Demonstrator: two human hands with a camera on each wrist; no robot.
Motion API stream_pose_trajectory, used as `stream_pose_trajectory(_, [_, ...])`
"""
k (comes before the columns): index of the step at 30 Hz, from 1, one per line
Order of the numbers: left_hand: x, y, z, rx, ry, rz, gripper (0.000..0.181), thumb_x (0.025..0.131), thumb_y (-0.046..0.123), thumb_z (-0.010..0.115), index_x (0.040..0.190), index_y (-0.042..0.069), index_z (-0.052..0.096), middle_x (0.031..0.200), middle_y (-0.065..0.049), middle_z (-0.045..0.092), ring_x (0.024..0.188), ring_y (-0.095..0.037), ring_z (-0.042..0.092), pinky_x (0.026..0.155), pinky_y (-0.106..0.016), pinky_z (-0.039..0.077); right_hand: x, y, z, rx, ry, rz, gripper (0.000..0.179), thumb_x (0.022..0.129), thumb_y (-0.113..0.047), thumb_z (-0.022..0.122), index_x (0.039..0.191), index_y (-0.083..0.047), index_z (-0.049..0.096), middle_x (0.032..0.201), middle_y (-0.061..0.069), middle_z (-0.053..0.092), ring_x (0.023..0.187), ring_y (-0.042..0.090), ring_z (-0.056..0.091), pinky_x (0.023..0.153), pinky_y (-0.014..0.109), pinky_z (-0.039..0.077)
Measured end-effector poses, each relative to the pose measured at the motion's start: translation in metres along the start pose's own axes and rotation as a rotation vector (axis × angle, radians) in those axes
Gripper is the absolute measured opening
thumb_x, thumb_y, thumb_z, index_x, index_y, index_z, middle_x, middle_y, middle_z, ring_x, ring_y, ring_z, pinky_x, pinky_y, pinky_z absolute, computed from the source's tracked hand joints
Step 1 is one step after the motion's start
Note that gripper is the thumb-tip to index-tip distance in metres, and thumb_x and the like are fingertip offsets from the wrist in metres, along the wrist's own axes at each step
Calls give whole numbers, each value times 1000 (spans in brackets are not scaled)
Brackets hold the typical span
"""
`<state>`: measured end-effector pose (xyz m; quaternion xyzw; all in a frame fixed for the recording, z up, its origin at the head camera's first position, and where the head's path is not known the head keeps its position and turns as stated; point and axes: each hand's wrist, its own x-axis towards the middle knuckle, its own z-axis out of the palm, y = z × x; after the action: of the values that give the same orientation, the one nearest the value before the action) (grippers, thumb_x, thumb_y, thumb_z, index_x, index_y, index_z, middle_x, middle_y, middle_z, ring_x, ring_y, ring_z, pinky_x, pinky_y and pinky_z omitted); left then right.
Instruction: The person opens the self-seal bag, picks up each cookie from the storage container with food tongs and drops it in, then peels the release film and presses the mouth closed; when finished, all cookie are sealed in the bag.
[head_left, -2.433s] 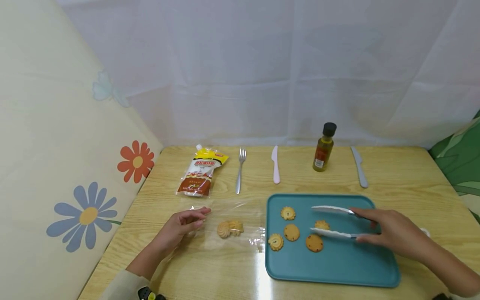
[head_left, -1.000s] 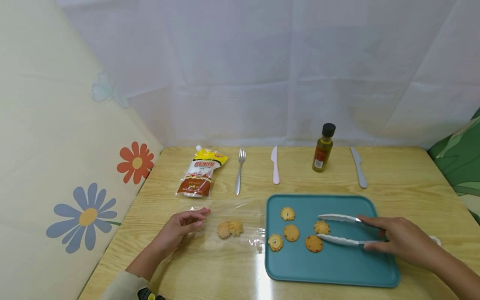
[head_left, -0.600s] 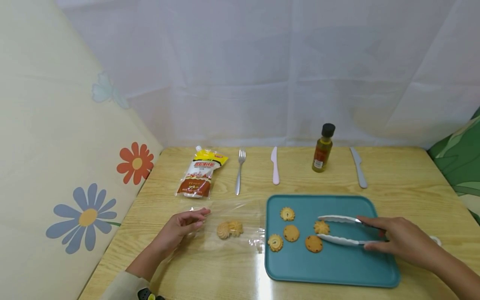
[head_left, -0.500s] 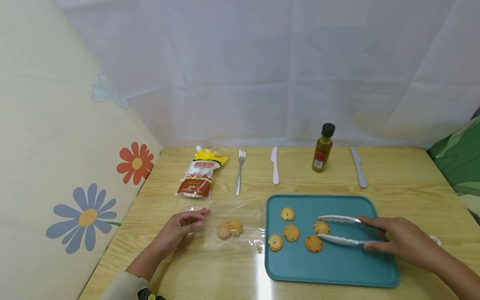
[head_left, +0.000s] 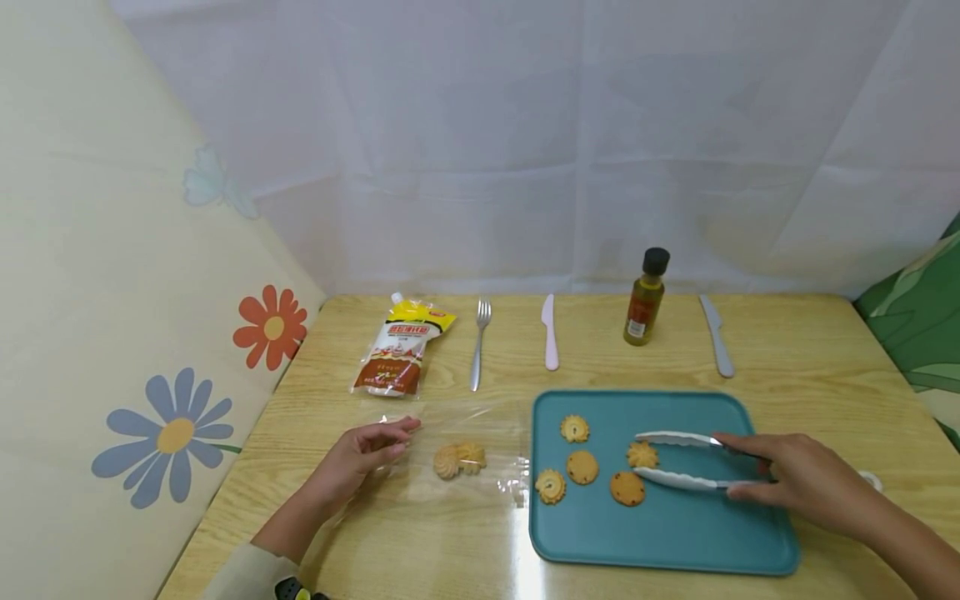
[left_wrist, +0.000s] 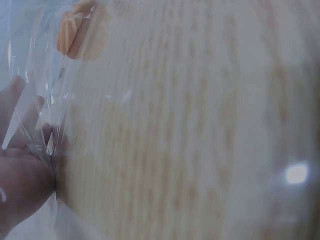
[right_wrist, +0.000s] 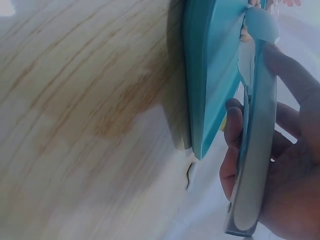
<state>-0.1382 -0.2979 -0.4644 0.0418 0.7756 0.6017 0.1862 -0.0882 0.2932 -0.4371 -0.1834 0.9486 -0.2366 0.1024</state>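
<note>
My left hand (head_left: 372,448) holds the left edge of a clear plastic bag (head_left: 498,425) lying flat on the table. Inside it are two ridged cookies (head_left: 447,461); film and fingers (left_wrist: 17,90) overlap in the left wrist view. My right hand (head_left: 798,479) grips the handles of metal tongs (right_wrist: 257,140) with white tips. The spread tips (head_left: 675,480) stand either side of a flower-shaped cookie (head_left: 642,454) on the teal tray (head_left: 712,542). Whether they touch it I cannot tell. Several other cookies (head_left: 582,467) lie on the tray's left half.
Along the back of the table are a piping-cream pouch (head_left: 397,350), a fork (head_left: 479,342), a pink knife (head_left: 551,333), a dark-capped bottle (head_left: 645,300) and a grey knife (head_left: 717,337). A white cloth (head_left: 465,150) hangs behind.
Since the oldest frame, the tongs have shifted slightly right and nearer the viewer, so the flower-shaped cookie sits between their tips. Over the last second they stay put. The left hand has not moved.
</note>
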Motion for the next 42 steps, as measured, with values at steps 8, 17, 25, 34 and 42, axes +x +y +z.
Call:
stream_pose_trajectory(8, [0,0,0,-9,0,-10,35,100,17,70,124,-8,66,155,-17,50,131,5,52,102,-15,45,2,-2,-1,-4,-7,3,72,83,-49,82,142,-11,64,72,-15,52,57,1,39,51,23,36])
stream_pose_trajectory(17, [0,-1,-1,-10,1,-11,35,100,17,69,124,-7,66,154,-16,51,132,3,52,101,-15,46,8,-7,-4,-26,-19,-11,74,84,-55,79,143,-13,63,71,-17,52,57,0,39,51,23,35])
stream_pose_trajectory(25, [1,-1,-1,3,0,-13,35,100,18,69,125,-6,67,154,-15,52,135,1,51,102,-14,44,14,-13,-6,-16,-11,-38,71,84,-51,80,143,-14,63,74,-18,56,57,0,40,51,22,36])
stream_pose_trajectory(34, [0,0,-2,6,4,-16,36,99,19,70,125,-6,67,154,-15,52,137,-2,50,102,-14,44,26,-25,-4,-20,1,-82,70,84,-50,81,142,-15,64,78,-17,58,56,0,40,50,23,36])
stream_pose_trajectory(42, [0,0,-1,-2,2,-9,35,99,19,70,124,-7,67,154,-15,52,133,3,51,101,-14,45,40,-38,-4,-9,2,-106,68,85,-49,81,143,-17,64,84,-16,62,59,0,40,51,23,36])
